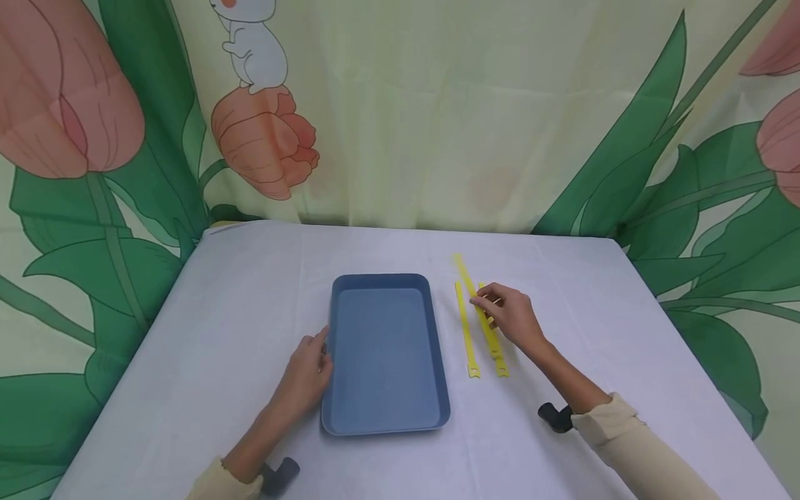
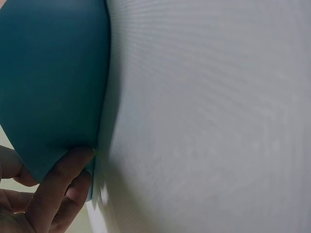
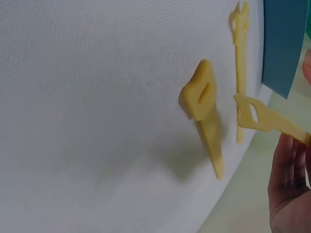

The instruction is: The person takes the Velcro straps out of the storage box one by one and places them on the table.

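Observation:
A blue-grey rectangular tray lies on the table, its inside bare. My left hand holds the tray's left wall, fingers against the outer side in the left wrist view. To the right of the tray, my right hand pinches a yellow cable tie, a flat strap with a slotted head, between thumb and fingers near its middle. Two more such ties lie on the cloth below: a left tie beside the tray and a right tie partly covered by the held one in the head view.
A white cloth covers the table. Behind it hangs a curtain printed with tulips and a white animal. Black wrist mounts show at the left cuff and the right cuff.

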The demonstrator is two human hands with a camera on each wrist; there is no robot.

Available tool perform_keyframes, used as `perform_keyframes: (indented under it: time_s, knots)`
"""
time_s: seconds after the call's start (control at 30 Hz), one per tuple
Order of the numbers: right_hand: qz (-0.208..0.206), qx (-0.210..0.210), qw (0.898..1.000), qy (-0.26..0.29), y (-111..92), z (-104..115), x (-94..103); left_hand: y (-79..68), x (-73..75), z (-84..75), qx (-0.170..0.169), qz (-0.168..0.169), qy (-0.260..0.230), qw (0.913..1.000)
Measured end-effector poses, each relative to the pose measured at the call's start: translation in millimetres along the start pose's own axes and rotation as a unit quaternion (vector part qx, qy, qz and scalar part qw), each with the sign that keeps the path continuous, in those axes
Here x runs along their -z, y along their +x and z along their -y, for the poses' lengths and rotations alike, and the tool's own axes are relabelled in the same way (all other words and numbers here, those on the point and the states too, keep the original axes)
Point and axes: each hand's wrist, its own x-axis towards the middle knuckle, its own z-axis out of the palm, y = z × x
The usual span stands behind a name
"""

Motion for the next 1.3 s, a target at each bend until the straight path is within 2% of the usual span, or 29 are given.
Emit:
perform_keyframes:
  time_s: [0.07, 0.23, 0.3, 0.73, 0.97, 1.1, 1.2, 1.3]
  knots:
    - [-0.006, -0.005, 1.0, 0.004, 2.8, -12.8, -1.8, 0.2, 0.1, -0.1, 0.003, -0.001, 0.001, 1.0]
    - [-0.039, 0.012, 0.999, -0.011, 23.7, -86.6, -22.2, 0.9, -0.3, 0.3, 0.006, 0.0, -0.002, 1.0]
    - [-0.046, 0.016, 0.999, -0.016, 28.9, -107.4, -26.8, 1.3, -0.9, 0.2, 0.008, 0.003, -0.004, 1.0]
    - [-0.01, -0.047, 0.999, -0.014, 17.2, -105.2, -15.0, -1.1, -0.7, -1.5, 0.004, 0.004, -0.006, 1.0]
    - [0.019, -0.113, 0.993, 0.012, -0.1, -57.1, 3.2, -2.7, -1.5, -0.3, 0.003, 0.004, -0.005, 1.0]
    - [0.028, -0.143, 0.989, 0.018, -5.5, -47.4, 6.7, -3.2, -2.4, 1.1, 0.001, 0.003, -0.006, 1.0]
    - [0.032, -0.151, 0.988, 0.01, -4.5, -55.9, 4.1, -2.3, -2.6, 1.1, 0.001, 0.0, -0.005, 1.0]
    - [0.037, -0.144, 0.989, -0.003, 0.0, -77.6, -1.7, -1.5, -2.4, 0.8, 0.001, -0.003, -0.004, 1.0]
